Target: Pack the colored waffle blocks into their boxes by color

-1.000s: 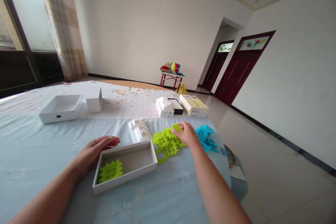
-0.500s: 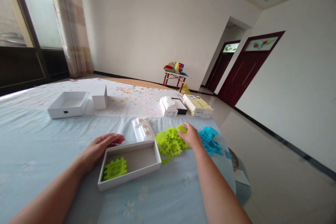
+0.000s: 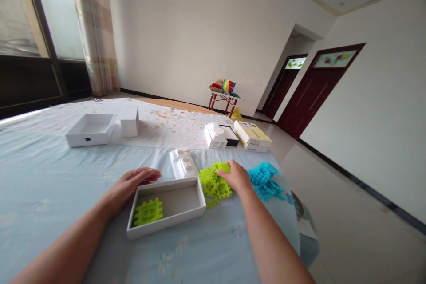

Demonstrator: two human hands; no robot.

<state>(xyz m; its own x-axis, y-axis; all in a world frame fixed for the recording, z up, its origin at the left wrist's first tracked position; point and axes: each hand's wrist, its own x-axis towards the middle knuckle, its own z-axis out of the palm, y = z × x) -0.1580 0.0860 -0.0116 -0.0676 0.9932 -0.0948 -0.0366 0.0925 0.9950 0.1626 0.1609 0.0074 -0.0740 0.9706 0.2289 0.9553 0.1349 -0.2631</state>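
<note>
In the head view, my left hand (image 3: 140, 179) rests at the left rear corner of a shallow white box (image 3: 168, 222), fingers stretched out and holding nothing. One flat lime-green interlocking building piece (image 3: 148, 212), with notched edges and a window pattern, lies in the box's left end. My right hand (image 3: 235, 175) is over the right side of a heap of lime-green building pieces (image 3: 213, 185), thumb and fingers closed around one piece; the fingertips are partly hidden. Just right of that hand lies a heap of blue building pieces (image 3: 266, 179).
A white moulded tray insert (image 3: 184, 165) sits behind the box. Farther back are an open white box (image 3: 89, 133), a white upright box (image 3: 129, 123), a small white box (image 3: 215, 136), a black-lined box (image 3: 230, 135) and a yellow-white box (image 3: 253, 135). The table edge curves at the right.
My right hand has moved left over the green heap, with a green piece between its fingers. My left hand stays by the box. The view has shifted slightly.
</note>
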